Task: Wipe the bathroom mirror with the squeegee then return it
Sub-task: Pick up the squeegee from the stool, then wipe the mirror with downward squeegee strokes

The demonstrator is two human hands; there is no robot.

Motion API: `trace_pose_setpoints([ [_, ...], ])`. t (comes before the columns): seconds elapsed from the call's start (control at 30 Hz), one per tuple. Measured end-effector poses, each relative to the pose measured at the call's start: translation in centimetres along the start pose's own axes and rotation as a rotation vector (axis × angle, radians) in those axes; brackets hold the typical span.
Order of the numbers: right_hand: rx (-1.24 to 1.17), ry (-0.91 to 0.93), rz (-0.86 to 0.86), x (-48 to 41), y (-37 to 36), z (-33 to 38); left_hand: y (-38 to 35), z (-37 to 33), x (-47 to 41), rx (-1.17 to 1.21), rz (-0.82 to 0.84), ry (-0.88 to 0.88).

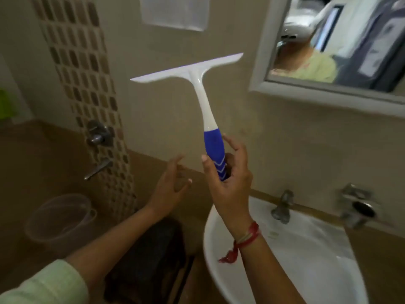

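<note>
Nearest the camera, two forearms reach up from the bottom edge, the left one in a pale green sleeve [41,284] and the right one wearing a red thread bracelet [245,240] at the wrist. Just beyond them on the right is the white washbasin [285,260], with a dark stool-like object [149,260] low beside it and a clear plastic mug [60,216] further left. The right hand [230,183] has its grip closed around the lower, blue end of the squeegee [213,150], thumb on the near side and fingers curling behind, though the index finger looks lifted off; holding it so low on the handle leaves the whole white neck and blade free to reach. The left hand [171,185] is empty with its grip spread, just left of the handle and not touching it, probably ready to steady the tool. The squeegee stands upright in the air in front of the beige wall, blade uppermost and tilted up to the right, towards the mirror. The white-framed mirror [328,91] hangs far right, well apart from the blade, so wiping appears not yet begun. On the far left wall are the taps [98,137] on a strip of mosaic tile.
</note>
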State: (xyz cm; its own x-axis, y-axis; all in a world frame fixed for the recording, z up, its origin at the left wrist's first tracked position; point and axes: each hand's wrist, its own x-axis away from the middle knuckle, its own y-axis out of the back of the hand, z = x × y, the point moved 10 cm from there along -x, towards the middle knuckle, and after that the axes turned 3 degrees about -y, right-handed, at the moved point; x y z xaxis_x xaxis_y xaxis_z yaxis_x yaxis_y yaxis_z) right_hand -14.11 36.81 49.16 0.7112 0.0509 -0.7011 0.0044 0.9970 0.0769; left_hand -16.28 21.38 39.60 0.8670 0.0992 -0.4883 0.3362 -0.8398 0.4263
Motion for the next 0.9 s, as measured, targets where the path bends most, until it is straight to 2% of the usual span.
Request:
trace_pose_setpoints([
  [0.17, 0.01, -0.001, -0.102, -0.5, 8.0, 2.9, -1.9, -9.5, -3.6, -0.081, -0.142, -0.248],
  [0.43, -0.029, 0.025, -0.331, -1.5, 16.5, 6.1, -3.5, -19.5, -8.7, -0.294, -0.156, -0.515],
  [0.63, 0.045, 0.107, -0.415, -3.6, 19.2, 9.2, -1.0, -24.0, -15.5, -0.388, -0.193, -0.562],
  [0.9, 0.168, 0.205, -0.383, -10.4, 19.3, 12.4, 0.7, -26.4, -20.8, -0.407, -0.277, -0.682],
])
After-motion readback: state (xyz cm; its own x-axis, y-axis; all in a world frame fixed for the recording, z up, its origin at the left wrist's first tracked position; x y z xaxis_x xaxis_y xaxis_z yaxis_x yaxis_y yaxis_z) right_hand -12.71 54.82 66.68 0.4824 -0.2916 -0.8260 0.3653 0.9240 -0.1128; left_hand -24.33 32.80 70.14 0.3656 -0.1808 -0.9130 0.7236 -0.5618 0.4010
